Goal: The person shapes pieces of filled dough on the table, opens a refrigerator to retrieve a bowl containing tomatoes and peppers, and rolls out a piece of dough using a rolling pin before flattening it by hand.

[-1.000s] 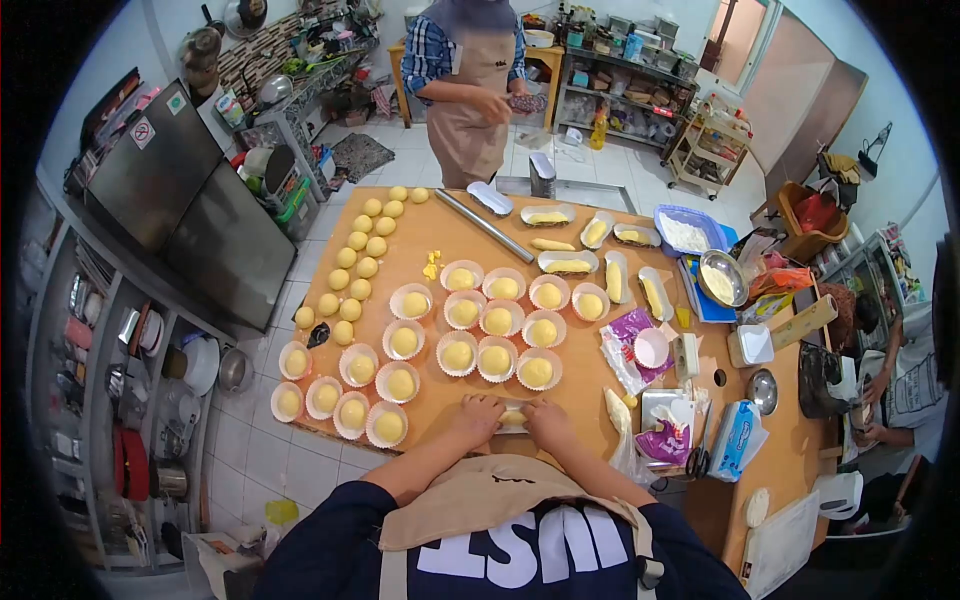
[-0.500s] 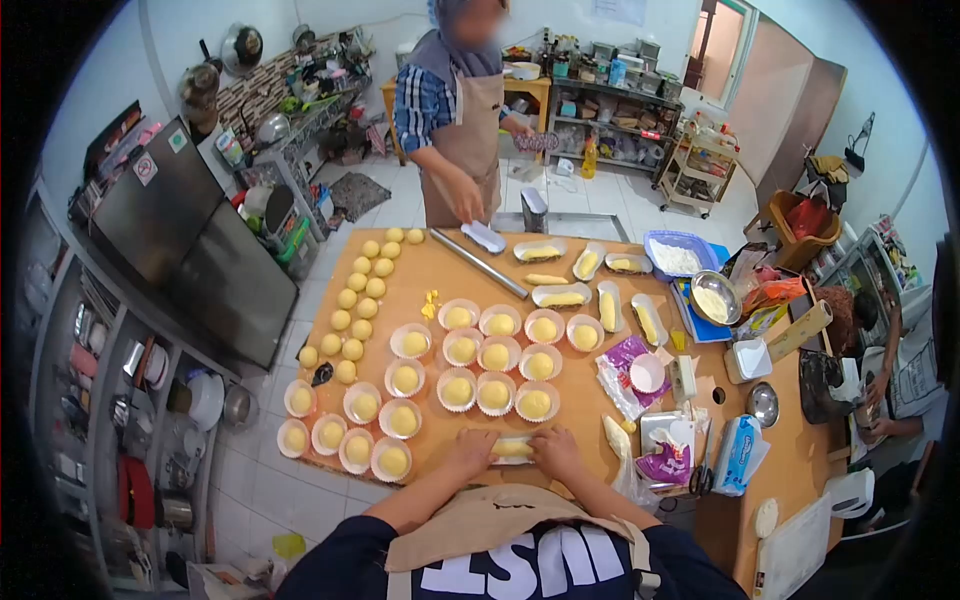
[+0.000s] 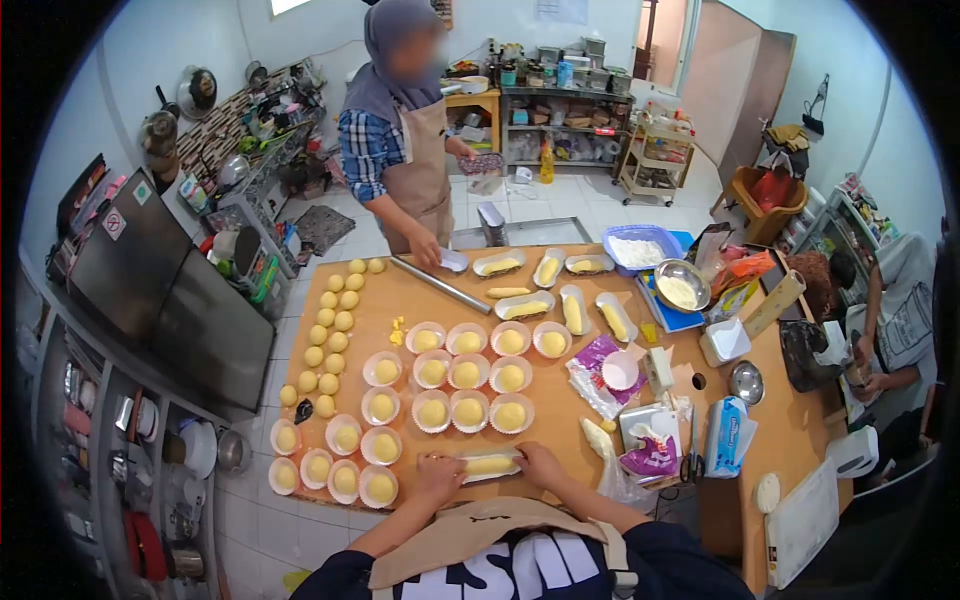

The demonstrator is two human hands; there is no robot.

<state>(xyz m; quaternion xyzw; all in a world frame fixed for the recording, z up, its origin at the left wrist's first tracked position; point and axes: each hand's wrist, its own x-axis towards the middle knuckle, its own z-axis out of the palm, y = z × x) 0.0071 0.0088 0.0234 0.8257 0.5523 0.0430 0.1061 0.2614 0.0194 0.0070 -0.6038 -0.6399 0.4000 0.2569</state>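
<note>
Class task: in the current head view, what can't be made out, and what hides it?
Head view: underside of the long pale-yellow dough piece, hidden by its white paper case.
Head view: palm of the bare left hand, hidden by that hand's back.
Head view: small print on the blue-and-white packet, too small.
Head view: white lettering on the navy shirt, cut off by the bottom edge.

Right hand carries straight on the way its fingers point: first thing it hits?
Likely the near end of the long white case holding a yellow strip, right at the right hand; contact or slight gap is unclear.
</note>
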